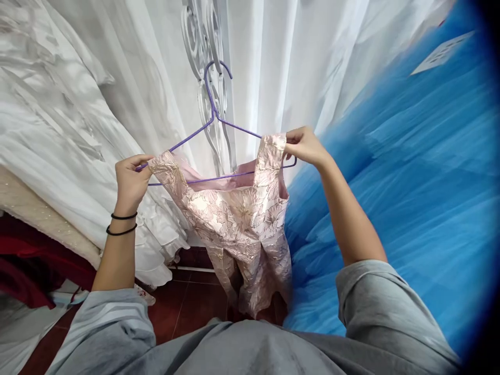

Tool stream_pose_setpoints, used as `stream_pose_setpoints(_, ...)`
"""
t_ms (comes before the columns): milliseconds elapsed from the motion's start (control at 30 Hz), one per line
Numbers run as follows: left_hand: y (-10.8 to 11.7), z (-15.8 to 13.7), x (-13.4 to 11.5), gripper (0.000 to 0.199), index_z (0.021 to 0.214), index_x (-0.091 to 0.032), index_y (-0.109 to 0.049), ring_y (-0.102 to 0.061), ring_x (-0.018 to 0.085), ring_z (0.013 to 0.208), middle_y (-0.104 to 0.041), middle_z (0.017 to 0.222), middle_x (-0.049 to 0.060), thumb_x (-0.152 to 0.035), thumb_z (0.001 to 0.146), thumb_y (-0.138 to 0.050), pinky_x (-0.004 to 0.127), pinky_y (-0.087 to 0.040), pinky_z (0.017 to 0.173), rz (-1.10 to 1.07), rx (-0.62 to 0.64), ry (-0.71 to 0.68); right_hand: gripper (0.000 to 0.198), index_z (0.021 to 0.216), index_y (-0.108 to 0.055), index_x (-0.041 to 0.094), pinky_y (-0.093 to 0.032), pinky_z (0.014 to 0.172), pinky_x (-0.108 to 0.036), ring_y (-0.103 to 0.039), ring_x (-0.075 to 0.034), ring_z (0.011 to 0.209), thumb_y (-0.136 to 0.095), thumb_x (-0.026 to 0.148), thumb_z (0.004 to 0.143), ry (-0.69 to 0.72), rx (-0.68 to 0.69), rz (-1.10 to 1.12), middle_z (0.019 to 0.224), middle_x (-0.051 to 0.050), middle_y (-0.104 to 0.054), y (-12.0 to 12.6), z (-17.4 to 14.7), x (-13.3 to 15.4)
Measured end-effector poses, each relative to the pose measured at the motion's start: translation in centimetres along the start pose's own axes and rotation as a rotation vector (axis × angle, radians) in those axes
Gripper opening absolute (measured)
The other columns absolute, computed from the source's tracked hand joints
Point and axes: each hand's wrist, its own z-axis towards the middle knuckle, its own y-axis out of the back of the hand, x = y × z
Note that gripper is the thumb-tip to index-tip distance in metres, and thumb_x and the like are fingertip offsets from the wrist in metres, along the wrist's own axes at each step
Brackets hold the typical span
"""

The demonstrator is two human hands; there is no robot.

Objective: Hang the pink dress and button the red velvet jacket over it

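Note:
A pink and gold floral dress point(238, 213) hangs in front of me on a purple hanger point(213, 107). My left hand point(132, 179) is closed at the dress's left shoulder strap, with the hanger's end at the fingers. Opposite it, my right hand point(305, 147) pinches the outer edge of the right strap, just above that end of the hanger. Both straps lie over the hanger's arms, and its lower bar crosses the open neckline. The hanger's hook is up against a white scrollwork metal piece point(191, 41); whether it is hooked there I cannot tell.
White ruffled garments point(50, 104) hang along the left, with dark red fabric point(35, 260) lower down. A large blue tulle skirt point(410, 182) fills the right side. White curtains point(269, 57) hang behind. Below is a dark red tiled floor point(187, 302).

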Motion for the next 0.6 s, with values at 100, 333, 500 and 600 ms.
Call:
stream_pose_setpoints(100,-0.3,-0.1,0.9,0.041,0.093,-0.009,-0.075,-0.053,0.007,0.068,-0.069,0.080,0.000,-0.045,0.074,-0.079,0.020,-0.041,0.060,-0.006,0.083,-0.058,0.031,0.054,-0.060,0.011,-0.039,0.043,-0.021,-0.052,-0.010,0.045,-0.077,0.034,0.066,-0.095,0.059,-0.181,0.047,-0.001,-0.054,-0.2,-0.9,1.7)
stream_pose_setpoints(333,0.9,0.4,1.2,0.054,0.104,-0.006,-0.072,-0.063,0.012,0.086,-0.074,0.092,0.001,-0.049,0.071,-0.079,0.032,-0.053,0.084,-0.081,0.345,0.047,0.022,0.078,-0.069,0.010,-0.046,0.052,-0.022,-0.059,-0.012,0.059,-0.075,0.026,0.064,-0.035,0.149,-0.237,0.064,-0.002,-0.065,1.0,-1.9,1.2)
stream_pose_setpoints(500,0.9,1.6,-1.1,0.060,0.100,0.004,-0.068,-0.062,0.011,0.089,-0.072,0.087,0.002,-0.053,0.088,-0.057,0.035,-0.049,0.091,0.012,0.454,-0.001,0.043,0.102,-0.072,0.014,-0.056,0.073,-0.028,-0.065,-0.018,0.086,-0.079,0.036,0.066,0.038,0.383,-0.041,0.093,-0.005,-0.073,1.7,-2.2,1.7)
stream_pose_setpoints(600,-0.2,1.9,-1.9,0.061,0.091,0.002,-0.071,-0.058,0.007,0.073,-0.069,0.076,0.000,-0.058,0.082,-0.064,0.026,-0.048,0.078,0.161,0.452,-0.074,0.037,0.094,-0.074,0.012,-0.055,0.071,-0.029,-0.064,-0.017,0.079,-0.077,0.043,0.072,0.024,0.269,0.002,0.082,-0.005,-0.071,1.0,-1.9,1.4)
